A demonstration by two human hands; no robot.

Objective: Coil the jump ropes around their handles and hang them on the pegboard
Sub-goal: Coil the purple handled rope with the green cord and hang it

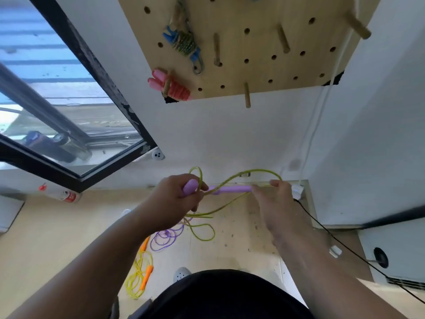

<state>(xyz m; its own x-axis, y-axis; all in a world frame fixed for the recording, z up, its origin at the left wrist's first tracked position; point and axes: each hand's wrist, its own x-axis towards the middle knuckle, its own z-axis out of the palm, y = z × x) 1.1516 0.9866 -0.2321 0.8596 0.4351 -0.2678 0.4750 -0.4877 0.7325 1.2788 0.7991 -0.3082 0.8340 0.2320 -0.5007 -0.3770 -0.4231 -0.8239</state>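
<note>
The person stands close to the wall with both hands raised in front of them. The left hand [177, 203] is curled tight round a lilac handle [190, 185], whose rounded end pokes out above the fist. A second lilac handle [230, 188] lies level between the two hands. The right hand [276, 201] pinches the yellow-green rope [259, 170] just at that handle's far end. The rope arches above the handles, makes a small loop over the left fist and trails in loose loops towards the floor [69, 226]. Up on the wall, the pegboard [257, 72] carries a coiled blue-handled jump rope [184, 42] and a coiled pink jump rope [171, 85] on its wooden pegs. A purple rope [165, 238] and an orange-handled yellow jump rope [140, 270] lie on the floor.
</note>
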